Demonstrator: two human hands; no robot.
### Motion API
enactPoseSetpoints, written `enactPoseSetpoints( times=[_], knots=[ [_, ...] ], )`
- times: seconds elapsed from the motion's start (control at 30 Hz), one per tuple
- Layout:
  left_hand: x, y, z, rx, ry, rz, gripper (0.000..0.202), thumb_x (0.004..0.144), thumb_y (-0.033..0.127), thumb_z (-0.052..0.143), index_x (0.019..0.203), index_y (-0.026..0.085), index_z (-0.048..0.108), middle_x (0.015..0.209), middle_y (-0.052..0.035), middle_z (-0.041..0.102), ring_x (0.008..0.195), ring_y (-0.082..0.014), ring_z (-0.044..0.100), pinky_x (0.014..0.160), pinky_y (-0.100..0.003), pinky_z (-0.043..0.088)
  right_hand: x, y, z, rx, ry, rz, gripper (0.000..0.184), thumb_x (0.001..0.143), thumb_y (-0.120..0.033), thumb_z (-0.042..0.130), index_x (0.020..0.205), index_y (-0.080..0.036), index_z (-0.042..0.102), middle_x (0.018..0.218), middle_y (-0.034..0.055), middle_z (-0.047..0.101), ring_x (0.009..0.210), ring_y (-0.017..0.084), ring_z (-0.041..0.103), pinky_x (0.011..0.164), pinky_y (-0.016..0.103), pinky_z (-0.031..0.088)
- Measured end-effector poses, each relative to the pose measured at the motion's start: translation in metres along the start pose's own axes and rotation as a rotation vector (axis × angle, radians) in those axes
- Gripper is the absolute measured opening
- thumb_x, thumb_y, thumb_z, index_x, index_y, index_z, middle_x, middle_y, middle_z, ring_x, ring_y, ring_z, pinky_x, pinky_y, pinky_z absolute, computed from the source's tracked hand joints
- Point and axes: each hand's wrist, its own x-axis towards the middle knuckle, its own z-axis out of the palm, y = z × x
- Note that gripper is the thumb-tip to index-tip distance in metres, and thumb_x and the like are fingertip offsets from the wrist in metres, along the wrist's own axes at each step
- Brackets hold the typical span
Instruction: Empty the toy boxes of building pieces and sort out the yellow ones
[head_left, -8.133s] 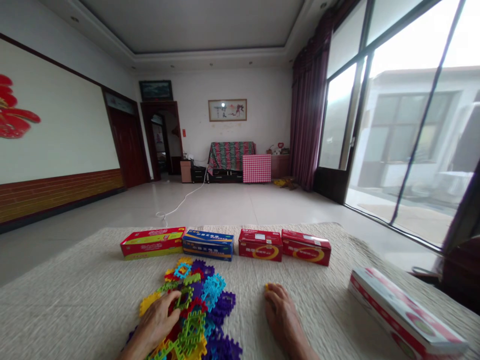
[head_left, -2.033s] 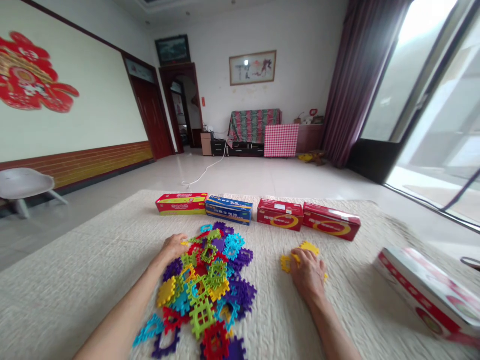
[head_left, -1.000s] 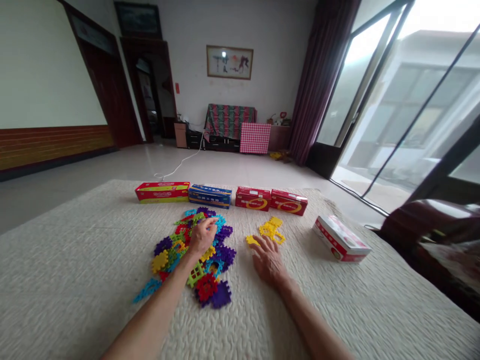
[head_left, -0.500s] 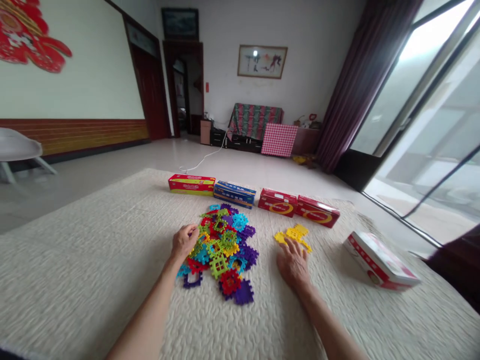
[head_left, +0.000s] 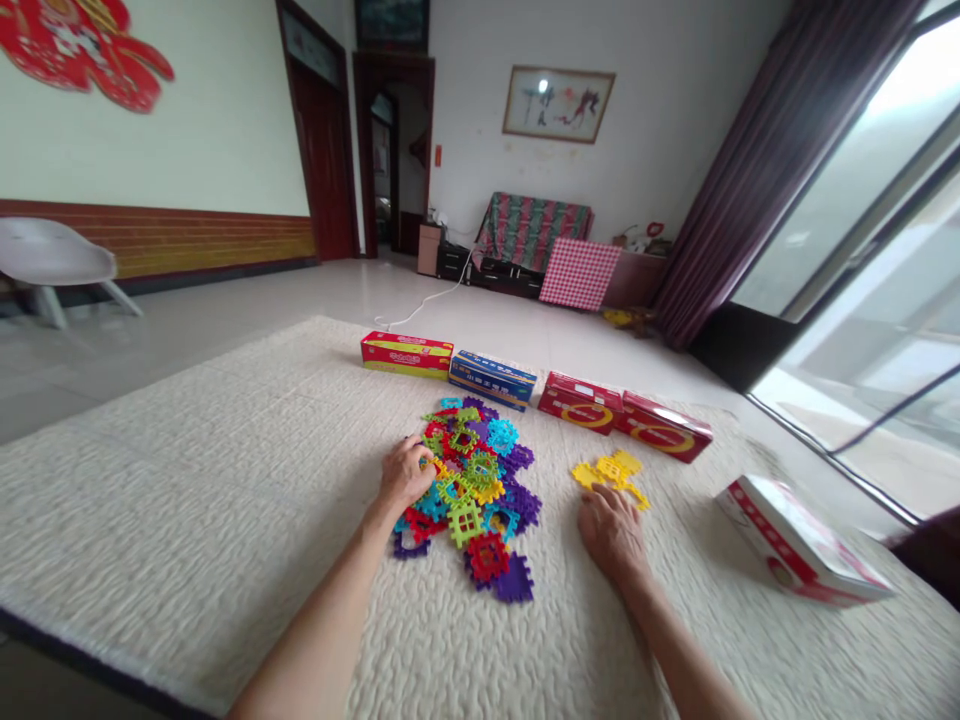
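- Left hand point(head_left: 405, 475) is curled down on the near-left side of the heap, grip closed up, but can't tell if there's a piece in it
- Right hand point(head_left: 611, 535) lies open, grip released and empty, just below the yellow tiles
- Mixed interlocking plastic tiles point(head_left: 469, 500) sit in one big heap in the middle of the quilted cream bedspread point(head_left: 225, 480)
- Yellow tiles point(head_left: 611, 472) are already in their own little group, right of the heap
- Looks like a small part done: green, purple, blue and red are all still heaped, plus a few yellows
- Four cardboard boxes point(head_left: 493, 380) line the far edge, and a white-and-red box point(head_left: 795, 540) lies near the right edge
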Motion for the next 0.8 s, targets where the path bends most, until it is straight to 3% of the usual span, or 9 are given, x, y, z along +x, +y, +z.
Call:
enactPoseSetpoints(
  times=[0.23, 0.47, 0.63, 0.8],
  knots=[
    [0.0, -0.005, 0.006, -0.021, 0.047, 0.024, 0.015, 0.072, 0.011, 0.056, 0.076, 0.02, 0.068, 0.121, -0.008, 0.065, 0.121, -0.0233, 0.055, 0.107, -0.035, 0.04, 0.001, -0.002, -0.001, -0.037, -0.036, 0.02, 0.033, 0.091, -0.028, 0.042, 0.11, -0.017, 0.067, 0.124, 0.0119, 0.063, 0.119, 0.027, 0.051, 0.099, 0.044, 0.037],
    [0.004, -0.005, 0.004, -0.067, 0.172, 0.026, 0.015, 0.073, 0.011, 0.055, 0.081, 0.019, 0.065, 0.119, -0.0114, 0.065, 0.115, -0.0229, 0.059, 0.105, -0.033, 0.042, -0.002, 0.0, 0.005, -0.097, -0.033, 0.148, 0.043, 0.09, -0.034, 0.042, 0.123, -0.012, 0.059, 0.14, 0.0171, 0.052, 0.128, 0.034, 0.043, 0.1, 0.052, 0.036],
    [0.004, -0.005, 0.003, -0.107, 0.27, 0.016, 0.017, 0.079, 0.013, 0.051, 0.088, 0.018, 0.063, 0.102, -0.0095, 0.07, 0.1, -0.0215, 0.065, 0.096, -0.032, 0.047, -0.005, -0.008, 0.006, 0.173, 0.125, -0.019, 0.031, 0.089, -0.028, 0.043, 0.107, -0.015, 0.064, 0.123, 0.0145, 0.063, 0.117, 0.029, 0.055, 0.099, 0.048, 0.041],
    [0.005, -0.003, 0.007, -0.147, 0.302, 0.038, 0.014, 0.077, 0.012, 0.053, 0.084, 0.018, 0.063, 0.087, -0.0066, 0.072, 0.084, -0.021, 0.067, 0.083, -0.032, 0.052, 0.001, -0.071, -0.015, 0.499, 0.253, -0.267, 0.02, 0.091, -0.025, 0.048, 0.105, -0.021, 0.063, 0.118, 0.0113, 0.065, 0.115, 0.026, 0.056, 0.098, 0.047, 0.042]
  ],
)
